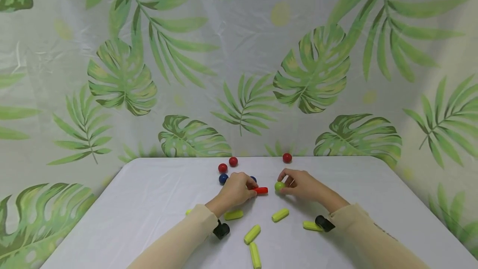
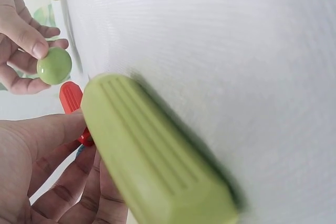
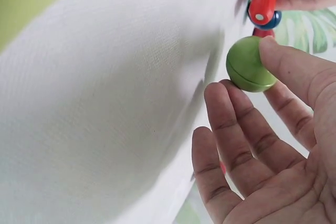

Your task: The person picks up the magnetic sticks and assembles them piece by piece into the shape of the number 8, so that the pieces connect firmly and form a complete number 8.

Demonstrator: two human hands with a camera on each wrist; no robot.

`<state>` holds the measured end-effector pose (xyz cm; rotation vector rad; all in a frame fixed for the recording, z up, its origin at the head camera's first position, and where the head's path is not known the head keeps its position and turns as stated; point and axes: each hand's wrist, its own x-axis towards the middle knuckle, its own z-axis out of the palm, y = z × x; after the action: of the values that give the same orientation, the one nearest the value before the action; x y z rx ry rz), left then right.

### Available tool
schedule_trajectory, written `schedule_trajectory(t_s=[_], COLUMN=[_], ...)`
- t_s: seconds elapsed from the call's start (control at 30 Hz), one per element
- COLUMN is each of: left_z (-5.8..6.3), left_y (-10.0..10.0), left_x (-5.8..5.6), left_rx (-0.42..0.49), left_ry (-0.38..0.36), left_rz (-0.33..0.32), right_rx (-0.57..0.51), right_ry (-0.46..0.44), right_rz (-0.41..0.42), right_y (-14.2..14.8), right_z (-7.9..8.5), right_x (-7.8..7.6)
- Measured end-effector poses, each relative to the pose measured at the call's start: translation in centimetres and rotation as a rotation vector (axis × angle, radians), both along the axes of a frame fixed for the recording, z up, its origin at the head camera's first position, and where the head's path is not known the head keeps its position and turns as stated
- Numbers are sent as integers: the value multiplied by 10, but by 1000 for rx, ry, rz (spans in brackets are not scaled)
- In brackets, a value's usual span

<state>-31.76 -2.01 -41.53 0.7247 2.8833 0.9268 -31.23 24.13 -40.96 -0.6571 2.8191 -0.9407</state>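
My left hand (image 1: 236, 189) pinches a short red ridged rod (image 1: 262, 190) between thumb and fingers, its free end pointing right. That end shows a small silver disc in the right wrist view. Opposite, my right hand (image 1: 301, 186) holds a glossy green ball (image 3: 250, 65) between thumb and fingertips, with the other fingers spread. A small gap separates the ball from the rod in the head view. Just beyond the left hand, a blue ball (image 1: 253, 179) is partly hidden. Close under the left wrist camera lies a yellow-green ridged rod (image 2: 152, 150).
Several yellow-green rods (image 1: 280, 215) lie scattered on the white table (image 1: 149, 202) nearer me. Two red balls (image 1: 223, 168) and a blue ball (image 1: 223, 178) sit beyond my left hand. Another red ball (image 1: 287, 157) is at the far edge, before a leaf-print curtain (image 1: 242, 53).
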Motion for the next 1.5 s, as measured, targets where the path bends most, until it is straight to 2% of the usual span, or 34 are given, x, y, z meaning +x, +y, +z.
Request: schedule_trajectory(t_s=[0.27,0.6,1.5], left_z=[-1,0,-2], left_y=[0,2,4], left_x=[-2,-2,-1], left_rx=[-8,-22,-23], left_ry=[13,19,0], left_rz=[-4,-11,-25], right_rx=[7,32,111], right_ry=[-17,-13,-70], right_rz=[12,29,21], right_y=[-4,-6,-22], right_z=[1,-1,12], right_x=[4,2,7])
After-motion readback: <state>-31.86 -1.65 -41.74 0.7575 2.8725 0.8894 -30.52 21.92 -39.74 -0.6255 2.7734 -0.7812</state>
